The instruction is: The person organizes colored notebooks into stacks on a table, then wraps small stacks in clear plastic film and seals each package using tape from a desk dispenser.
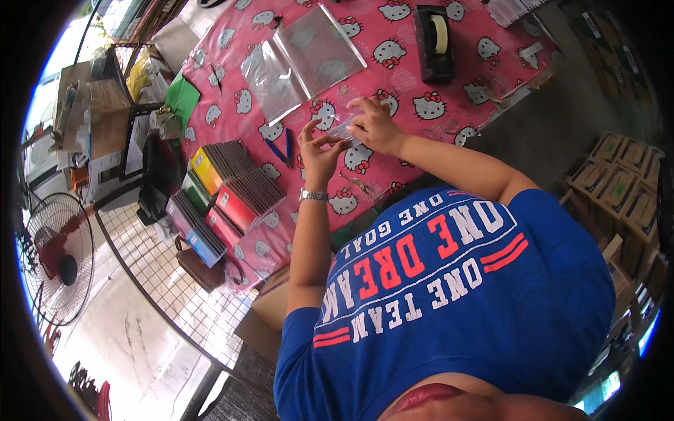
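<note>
A small transparent plastic piece (340, 132) spans the gap between my two hands above the table's near part. My left hand (321, 153), with a metal watch at its wrist, pinches its near left end. My right hand (377, 129) holds the other end with bent fingers; the exact grip is partly hidden. Just beyond them lie flat transparent plastic sleeves (324, 59). Left of my left hand is a blue-handled cutting tool (280, 148), probably nippers. Farther left stand stacks of thin notebooks with yellow, red, green and blue covers (235, 201).
A pink cartoon-print cloth covers the table (242, 130). At the far right stands a black tape dispenser (435, 45). A brown bag (199, 265) sits by the near left edge. Beyond are a wire grid (165, 295), a fan (60, 259) and stacked cartons (618, 182) on the right.
</note>
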The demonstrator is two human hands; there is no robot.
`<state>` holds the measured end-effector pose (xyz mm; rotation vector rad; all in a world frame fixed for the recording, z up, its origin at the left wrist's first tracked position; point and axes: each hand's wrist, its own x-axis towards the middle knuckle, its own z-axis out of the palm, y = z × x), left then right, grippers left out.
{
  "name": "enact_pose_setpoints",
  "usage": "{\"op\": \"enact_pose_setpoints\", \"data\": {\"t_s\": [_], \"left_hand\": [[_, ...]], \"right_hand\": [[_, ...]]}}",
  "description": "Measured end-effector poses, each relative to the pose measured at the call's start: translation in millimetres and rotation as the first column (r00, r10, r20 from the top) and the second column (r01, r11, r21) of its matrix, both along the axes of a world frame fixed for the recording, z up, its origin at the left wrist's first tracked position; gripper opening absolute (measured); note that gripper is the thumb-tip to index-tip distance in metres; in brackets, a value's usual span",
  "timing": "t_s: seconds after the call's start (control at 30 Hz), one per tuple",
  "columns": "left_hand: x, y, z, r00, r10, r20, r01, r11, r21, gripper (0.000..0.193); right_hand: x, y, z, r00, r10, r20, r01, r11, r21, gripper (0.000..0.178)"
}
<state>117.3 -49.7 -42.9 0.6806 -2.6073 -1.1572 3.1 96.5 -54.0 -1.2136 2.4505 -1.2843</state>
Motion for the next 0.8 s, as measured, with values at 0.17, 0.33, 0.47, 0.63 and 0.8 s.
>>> {"op": "enact_pose_setpoints", "data": {"t_s": [0.17,0.33,0.47,0.63,0.8], "left_hand": [[2.7,-6.8,-10.3,0.999,-0.034,-0.005,0.034,0.973,0.226,0.030],[-20.1,-20.4,2.2,0.983,-0.183,-0.021,0.181,0.940,0.290,0.038],[-28.2,-40.9,-1.9,0.907,-0.414,0.077,0.337,0.824,0.456,0.040],[-28.3,-42.9,-11.4,0.911,-0.412,0.009,0.310,0.701,0.642,0.035],[-15.4,-37.8,-26.1,0.950,-0.312,-0.015,0.253,0.743,0.620,0.034]], "right_hand": [[-59.4,31.5,-2.6,0.996,0.010,0.083,0.020,0.935,-0.353,0.015],[-137.0,129.8,-51.1,0.595,-0.692,0.409,0.743,0.668,0.050,0.033],[-140.7,126.5,-43.3,0.376,-0.518,0.768,0.711,0.693,0.120,0.025],[-129.5,124.0,-41.9,0.231,-0.308,0.923,0.711,0.701,0.056,0.014],[-66.7,130.6,-60.1,0.252,-0.076,0.965,0.784,0.601,-0.158,0.003]]}}
